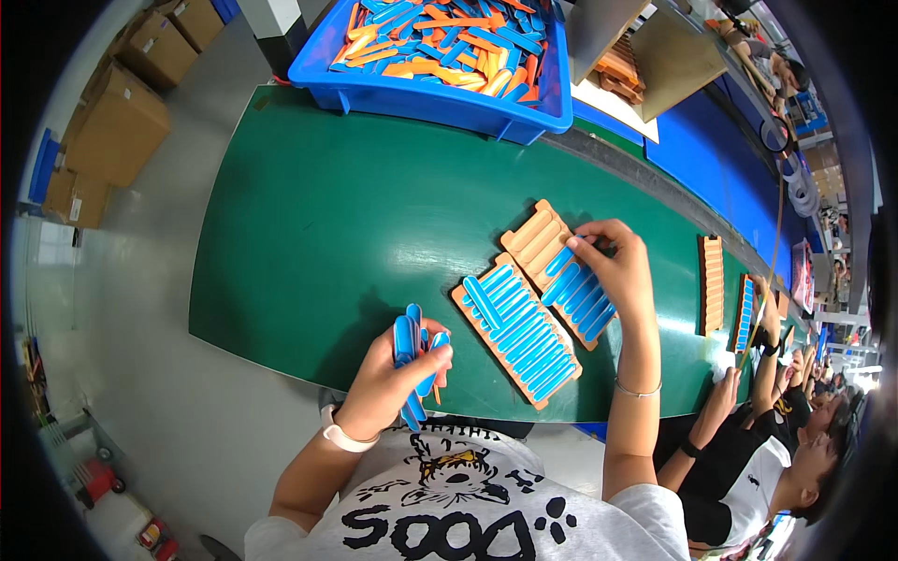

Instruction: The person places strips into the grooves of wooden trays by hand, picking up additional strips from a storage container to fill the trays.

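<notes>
My left hand point(385, 381) is closed round a bunch of long blue strips with rounded ends point(409, 341), with some orange showing among them. Thumb and fingers of my right hand point(613, 257) pinch the end of a blue strip point(559, 262) over a slotted orange-brown tray point(535, 241). That tray's near slots hold several blue strips, while bare slots show at its far end. Right beside it lies a second slotted tray point(456, 294), filled with blue strips point(533, 346). One loose blue strip point(483, 304) rests across the row there.
A blue bin point(440, 105) heaped with blue and orange strips stands at the green table's point(309, 206) far edge. More slotted trays point(712, 285) lie on the right, where co-workers' hands point(722, 397) are busy. Cardboard boxes point(122, 126) stand on the left floor.
</notes>
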`<state>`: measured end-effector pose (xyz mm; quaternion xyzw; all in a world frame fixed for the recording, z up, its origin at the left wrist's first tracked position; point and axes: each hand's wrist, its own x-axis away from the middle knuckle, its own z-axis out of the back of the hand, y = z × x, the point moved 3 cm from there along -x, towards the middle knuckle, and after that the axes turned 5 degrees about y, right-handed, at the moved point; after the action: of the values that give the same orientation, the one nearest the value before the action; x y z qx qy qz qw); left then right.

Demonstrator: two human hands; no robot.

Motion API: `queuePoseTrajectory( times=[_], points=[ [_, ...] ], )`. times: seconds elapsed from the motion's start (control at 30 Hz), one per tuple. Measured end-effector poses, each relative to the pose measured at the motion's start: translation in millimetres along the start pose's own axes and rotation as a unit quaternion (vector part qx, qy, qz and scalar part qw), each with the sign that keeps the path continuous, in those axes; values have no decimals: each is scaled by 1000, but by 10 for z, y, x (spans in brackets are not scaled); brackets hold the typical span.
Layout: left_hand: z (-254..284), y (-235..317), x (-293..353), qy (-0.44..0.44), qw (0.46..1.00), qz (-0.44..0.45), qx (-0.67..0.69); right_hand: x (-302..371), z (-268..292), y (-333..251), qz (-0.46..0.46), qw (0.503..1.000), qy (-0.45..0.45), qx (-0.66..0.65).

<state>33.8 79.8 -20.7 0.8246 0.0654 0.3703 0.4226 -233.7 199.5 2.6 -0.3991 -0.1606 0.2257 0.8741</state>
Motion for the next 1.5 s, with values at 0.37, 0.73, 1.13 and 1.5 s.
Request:
queuePoseTrajectory(
  times=[0.37, 0.73, 1.13, 1.5],
  points=[
    [39, 51, -15, -10, 997, 40, 73, 159, 54, 19, 73, 994, -39, 75],
    [156, 18, -58, -72, 987, 54, 135, 47, 89, 16, 83, 992, -36, 84],
    [186, 2, -43, -102, 974, 47, 196, 227, -78, -358, 151, 977, 12, 149],
    [223, -22, -61, -122, 967, 56, 216, 397, -661, -788, 329, 902, -253, 122]
  ],
)
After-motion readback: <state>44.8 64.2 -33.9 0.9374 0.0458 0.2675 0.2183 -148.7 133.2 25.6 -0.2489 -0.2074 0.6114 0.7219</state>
